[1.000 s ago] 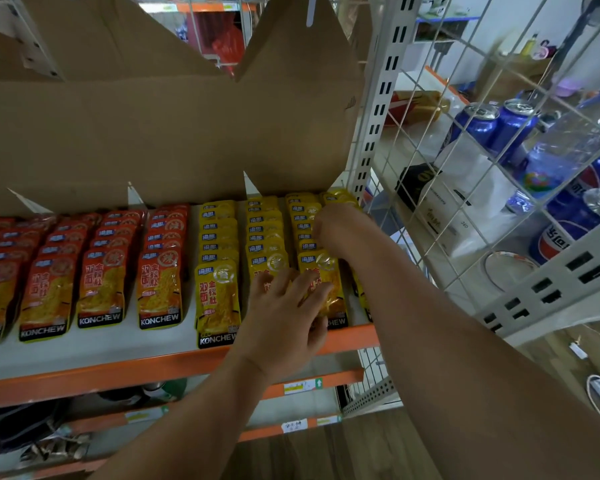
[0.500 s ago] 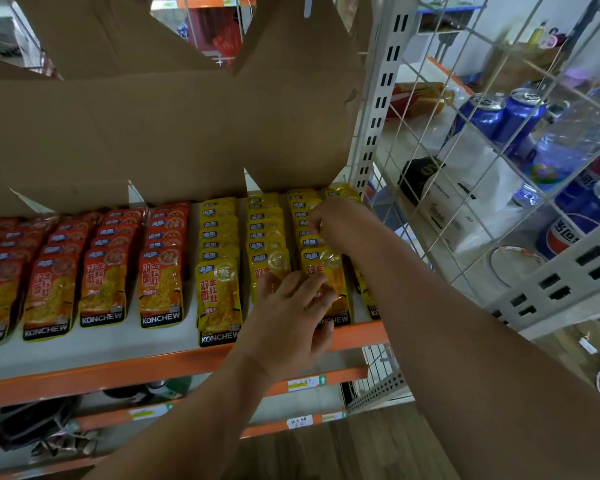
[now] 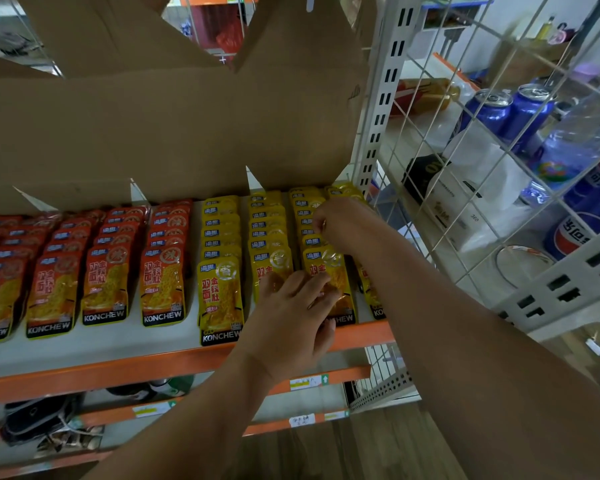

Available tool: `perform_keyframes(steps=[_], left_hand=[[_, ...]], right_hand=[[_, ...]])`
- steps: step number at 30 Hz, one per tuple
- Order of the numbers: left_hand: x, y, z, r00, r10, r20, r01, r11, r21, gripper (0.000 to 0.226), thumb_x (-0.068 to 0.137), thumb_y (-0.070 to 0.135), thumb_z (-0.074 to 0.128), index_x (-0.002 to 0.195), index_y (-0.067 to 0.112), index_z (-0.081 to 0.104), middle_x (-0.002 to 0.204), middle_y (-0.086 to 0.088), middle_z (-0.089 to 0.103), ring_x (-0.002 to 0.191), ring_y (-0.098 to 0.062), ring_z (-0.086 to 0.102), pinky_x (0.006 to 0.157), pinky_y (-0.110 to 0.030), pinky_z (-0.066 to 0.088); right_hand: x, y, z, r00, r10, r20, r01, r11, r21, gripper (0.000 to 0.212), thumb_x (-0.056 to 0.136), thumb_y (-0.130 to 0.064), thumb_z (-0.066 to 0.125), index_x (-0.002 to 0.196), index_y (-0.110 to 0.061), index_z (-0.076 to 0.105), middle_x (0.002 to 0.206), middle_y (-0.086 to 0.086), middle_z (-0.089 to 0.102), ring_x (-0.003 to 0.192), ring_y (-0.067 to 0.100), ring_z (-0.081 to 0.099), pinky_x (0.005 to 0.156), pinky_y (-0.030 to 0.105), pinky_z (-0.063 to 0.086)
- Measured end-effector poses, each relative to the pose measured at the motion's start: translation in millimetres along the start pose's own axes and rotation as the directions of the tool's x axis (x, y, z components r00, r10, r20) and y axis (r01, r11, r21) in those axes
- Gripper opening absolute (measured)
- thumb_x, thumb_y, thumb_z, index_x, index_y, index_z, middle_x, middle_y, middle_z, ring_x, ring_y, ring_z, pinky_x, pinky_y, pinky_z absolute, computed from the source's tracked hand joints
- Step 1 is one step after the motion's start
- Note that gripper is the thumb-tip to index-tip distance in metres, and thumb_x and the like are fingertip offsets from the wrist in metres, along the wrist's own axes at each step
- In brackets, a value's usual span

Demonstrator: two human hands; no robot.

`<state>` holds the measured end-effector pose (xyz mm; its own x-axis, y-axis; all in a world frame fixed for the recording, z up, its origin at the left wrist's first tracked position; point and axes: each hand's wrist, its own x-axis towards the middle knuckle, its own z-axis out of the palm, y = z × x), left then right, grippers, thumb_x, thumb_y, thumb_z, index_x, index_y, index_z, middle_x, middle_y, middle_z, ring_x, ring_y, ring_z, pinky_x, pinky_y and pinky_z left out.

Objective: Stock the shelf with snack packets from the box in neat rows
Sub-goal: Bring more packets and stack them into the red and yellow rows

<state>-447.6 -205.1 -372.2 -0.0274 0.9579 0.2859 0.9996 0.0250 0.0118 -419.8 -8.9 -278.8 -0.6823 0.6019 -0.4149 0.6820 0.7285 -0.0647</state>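
From where I stand, the yellow packets (image 3: 220, 292) lie in overlapping rows at the right end of the shelf (image 3: 118, 368), with the red packets (image 3: 106, 282) filling the rows to their left and the opened cardboard box (image 3: 153, 133) standing behind them all. The left hand (image 3: 291, 313) lies flat and spread, fingers straight, pressing on the front packets of the two rightmost full rows. The right hand (image 3: 343, 220) reaches further back along the row next to the wire side panel (image 3: 499, 150), fingers curled down onto the packet tops; whether it actually pinches one I cannot tell. These look like light, flat foil pouches, soft in the middle and stiffer along the sealed edges, and their glossy skins probably slide over one another easily. I would take one by its top seam between thumb and fingers, and hold the row steady with a flat palm so that nudging one does not fan the rest out of line.
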Motion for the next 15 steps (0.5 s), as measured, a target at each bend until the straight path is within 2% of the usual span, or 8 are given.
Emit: perform_keyframes(steps=[3, 7, 10, 15], left_hand=[[1.1, 0.8, -1.2, 1.000, -0.005, -0.001, 0.005, 1.000, 0.003, 0.042, 0.097, 0.046, 0.049, 0.130, 0.025, 0.066, 0.142, 0.001, 0.058, 0.121, -0.026, 0.055, 0.095, -0.051, 0.040], [1.8, 1.1, -2.3, 1.000, -0.012, 0.005, 0.012, 1.000, 0.006, 0.044, 0.096, 0.048, 0.051, 0.130, 0.025, 0.067, 0.142, 0.001, 0.059, 0.122, -0.024, 0.055, 0.097, -0.052, 0.039], [2.4, 1.0, -3.1, 0.999, -0.024, 0.022, 0.024, 1.000, 0.009, 0.046, 0.096, 0.049, 0.049, 0.132, 0.025, 0.067, 0.143, 0.002, 0.059, 0.124, -0.023, 0.054, 0.100, -0.053, 0.036], [2.8, 0.7, -3.1, 0.998, -0.039, 0.046, 0.038, 0.999, 0.024, 0.049, 0.097, 0.050, 0.048, 0.135, 0.026, 0.066, 0.145, 0.002, 0.058, 0.128, -0.022, 0.054, 0.105, -0.058, 0.031]], right_hand=[[-3.9, 2.6, 1.9, 0.998, -0.031, -0.058, 0.032, 0.999, 0.010, 0.038, 0.091, 0.000, 0.060, 0.120, -0.023, 0.069, 0.126, 0.006, 0.062, 0.111, 0.029, 0.063, 0.094, 0.041, 0.053], [-7.1, 2.9, 1.9, 0.999, -0.023, -0.048, 0.024, 1.000, 0.017, 0.037, 0.095, -0.002, 0.059, 0.123, -0.024, 0.068, 0.132, 0.005, 0.058, 0.117, 0.029, 0.061, 0.096, 0.041, 0.054], [-7.8, 3.9, 5.0, 0.990, -0.041, -0.138, 0.046, 0.998, 0.034, 0.035, 0.094, -0.003, 0.058, 0.120, -0.024, 0.070, 0.125, 0.004, 0.061, 0.110, 0.026, 0.062, 0.088, 0.038, 0.052], [-7.1, 5.8, 8.1, 0.980, -0.049, -0.194, 0.062, 0.996, 0.064, 0.033, 0.093, -0.004, 0.057, 0.115, -0.025, 0.071, 0.121, 0.002, 0.063, 0.107, 0.024, 0.062, 0.090, 0.037, 0.053]])
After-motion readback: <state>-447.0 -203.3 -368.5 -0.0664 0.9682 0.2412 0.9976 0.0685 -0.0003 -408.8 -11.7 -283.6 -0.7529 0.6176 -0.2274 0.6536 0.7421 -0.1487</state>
